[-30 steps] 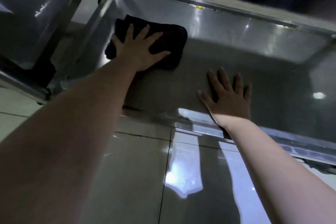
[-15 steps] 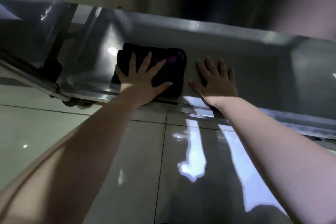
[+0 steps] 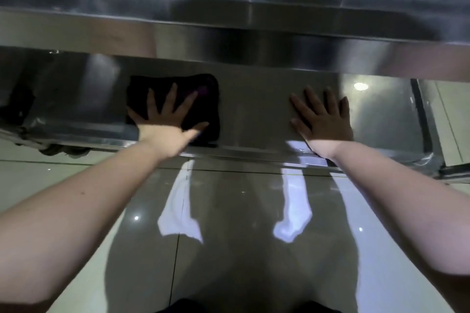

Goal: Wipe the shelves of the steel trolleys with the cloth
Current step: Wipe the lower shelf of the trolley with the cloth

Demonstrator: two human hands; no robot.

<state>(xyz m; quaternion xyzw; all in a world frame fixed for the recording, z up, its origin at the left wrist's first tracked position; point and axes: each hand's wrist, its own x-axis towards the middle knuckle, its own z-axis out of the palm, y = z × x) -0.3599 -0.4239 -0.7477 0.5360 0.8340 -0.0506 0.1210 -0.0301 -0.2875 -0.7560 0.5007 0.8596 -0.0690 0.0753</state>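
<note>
Fingers of the left hand spread flat, pressing a dark folded cloth on the lower steel trolley shelf, left of centre. Right hand lies flat, apparently touching bare steel further right.

Glossy pale floor tiles. Vertical grout line through one bright reflection; second bright reflection well right of that line.
</note>
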